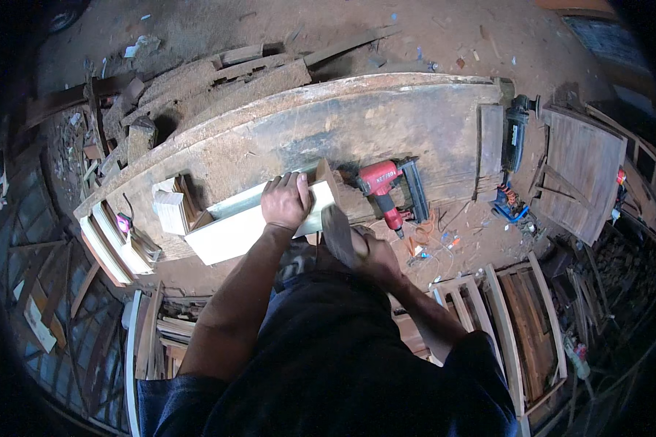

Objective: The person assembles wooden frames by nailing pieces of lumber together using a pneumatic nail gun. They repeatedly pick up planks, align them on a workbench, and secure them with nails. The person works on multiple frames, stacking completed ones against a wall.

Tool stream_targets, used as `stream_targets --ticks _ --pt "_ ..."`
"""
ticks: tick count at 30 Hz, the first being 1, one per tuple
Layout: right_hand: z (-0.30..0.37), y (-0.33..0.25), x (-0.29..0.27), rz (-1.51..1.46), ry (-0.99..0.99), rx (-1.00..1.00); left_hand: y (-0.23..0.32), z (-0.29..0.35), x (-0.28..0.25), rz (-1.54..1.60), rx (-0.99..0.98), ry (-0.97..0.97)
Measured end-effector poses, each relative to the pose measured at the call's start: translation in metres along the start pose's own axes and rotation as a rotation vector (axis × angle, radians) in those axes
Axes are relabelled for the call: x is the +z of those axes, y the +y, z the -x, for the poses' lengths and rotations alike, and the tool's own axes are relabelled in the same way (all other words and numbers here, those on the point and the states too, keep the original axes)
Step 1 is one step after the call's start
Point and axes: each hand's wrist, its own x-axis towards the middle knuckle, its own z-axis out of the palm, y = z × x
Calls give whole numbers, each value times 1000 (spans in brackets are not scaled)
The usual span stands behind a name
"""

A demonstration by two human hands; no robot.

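Observation:
On the workbench lies a long, narrow box of pale wood boards, like a drawer frame. My left hand grips its near side board close to the right end, fingers over the top edge. At that end, my right hand is closed around a flat grey-brown block, which looks like wood and stands against the box's corner. Part of the block is hidden by my fingers. A red and black nail gun lies on the bench just right of the box.
The workbench has a raised far edge. Small stacked boards and pale strips lie at its left. A black tool sits at the right end. Scrap wood is piled beyond, and wooden frames stand near my right side.

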Motion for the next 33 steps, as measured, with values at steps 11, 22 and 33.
stream_targets --ticks 11,22,33 --pt "-21 -11 -7 133 -56 69 -4 2 9 -9 47 53" --pt "-35 -1 -24 166 -119 100 -2 -7 -2 -38 53 39" --pt "-126 119 -198 857 393 130 1 -10 3 -34 35 100"
